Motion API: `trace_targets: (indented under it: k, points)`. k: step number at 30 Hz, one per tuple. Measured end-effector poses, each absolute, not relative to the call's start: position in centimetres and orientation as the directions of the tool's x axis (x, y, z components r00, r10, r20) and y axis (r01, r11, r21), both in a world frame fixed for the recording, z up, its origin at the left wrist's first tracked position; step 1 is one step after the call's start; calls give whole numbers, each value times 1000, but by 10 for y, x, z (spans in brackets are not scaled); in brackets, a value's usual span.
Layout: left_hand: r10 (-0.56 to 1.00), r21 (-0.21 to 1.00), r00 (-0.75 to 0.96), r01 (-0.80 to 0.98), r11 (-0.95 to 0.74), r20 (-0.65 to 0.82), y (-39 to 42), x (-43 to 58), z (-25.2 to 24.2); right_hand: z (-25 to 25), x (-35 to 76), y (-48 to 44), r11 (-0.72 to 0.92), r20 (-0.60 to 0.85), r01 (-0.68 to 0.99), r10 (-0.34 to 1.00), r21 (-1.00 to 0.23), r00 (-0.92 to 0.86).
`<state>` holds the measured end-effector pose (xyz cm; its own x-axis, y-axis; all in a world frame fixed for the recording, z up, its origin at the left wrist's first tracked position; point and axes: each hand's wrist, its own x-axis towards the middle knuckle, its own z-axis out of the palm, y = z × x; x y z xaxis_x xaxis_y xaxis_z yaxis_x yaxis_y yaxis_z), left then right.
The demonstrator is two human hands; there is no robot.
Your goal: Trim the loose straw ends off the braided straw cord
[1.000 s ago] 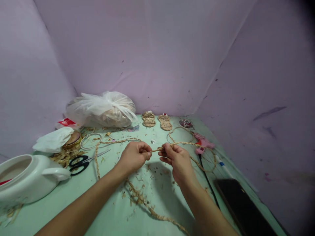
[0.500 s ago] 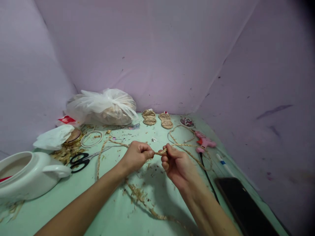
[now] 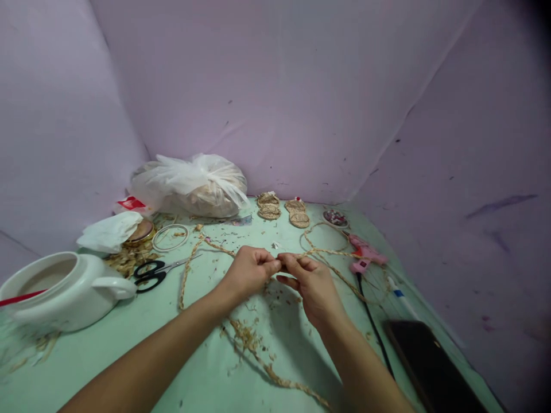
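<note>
Straw scraps and a frayed length of the braided straw cord (image 3: 275, 376) lie nearest us on the green table (image 3: 129, 344), between our forearms, with a black phone (image 3: 430, 367) at the near right. Further in, our left hand (image 3: 249, 272) and right hand (image 3: 312, 281) meet at mid-table, each curled, with thumb and fingertips pinched tight on the cord. A second ago a short bare stretch of cord showed between them; now the two pinches touch, so we judge that the hands are working one spot of the braid rather than drawing it taut. From the right hand the cord loops off to the far right, past the pink glue gun (image 3: 364, 255). From the left hand it trails left, near the black scissors (image 3: 155, 272) and the white pot (image 3: 64, 292). Farthest back, small woven sandals (image 3: 269, 207) sit beside a tied plastic bag (image 3: 193, 186) at the wall.
</note>
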<state>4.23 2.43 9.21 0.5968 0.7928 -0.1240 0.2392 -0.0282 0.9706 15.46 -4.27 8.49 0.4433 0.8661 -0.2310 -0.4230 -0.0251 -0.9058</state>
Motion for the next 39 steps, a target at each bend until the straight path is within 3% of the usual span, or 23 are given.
trace_targets:
  k: [4, 10, 15, 18, 21, 24, 27, 30, 35, 37, 39]
  points:
    - [727, 969, 664, 247, 9, -176, 27, 42, 89, 84, 161, -41, 32, -198, -352, 778, -935, 596]
    - [817, 971, 568, 236, -40, -105, 40, 37, 88, 89, 178, -41, 125, -200, -399, 708, -908, 677]
    - [842, 911, 540, 334, -240, 24, 45, 32, 93, 89, 179, -40, 116, -198, -400, 725, -909, 659]
    - [806, 860, 582, 460, -219, -105, 46, 30, 94, 92, 178, -41, 111, -212, -420, 733, -901, 647]
    - [662, 857, 650, 516, -21, -375, 42, 30, 92, 100, 175, -45, 76, -280, -539, 789, -839, 546]
    - [348, 835, 761, 526, 162, -547, 36, 31, 86, 108, 171, -50, -33, -376, -649, 837, -760, 398]
    - [138, 818, 816, 522, 240, -561, 34, 28, 78, 108, 168, -51, -21, -328, -584, 843, -812, 426]
    - [85, 816, 844, 479, 324, -529, 35, 26, 71, 101, 168, -48, 81, -196, -438, 811, -895, 551]
    - [55, 790, 838, 488, 370, -543, 37, 27, 66, 94, 162, -45, 61, -193, -451, 847, -890, 496]
    - [155, 831, 832, 481, 278, -533, 39, 28, 70, 94, 160, -43, 86, -182, -435, 823, -896, 538]
    - [362, 881, 812, 469, 63, -458, 41, 29, 78, 93, 159, -42, 108, -180, -417, 786, -902, 592]
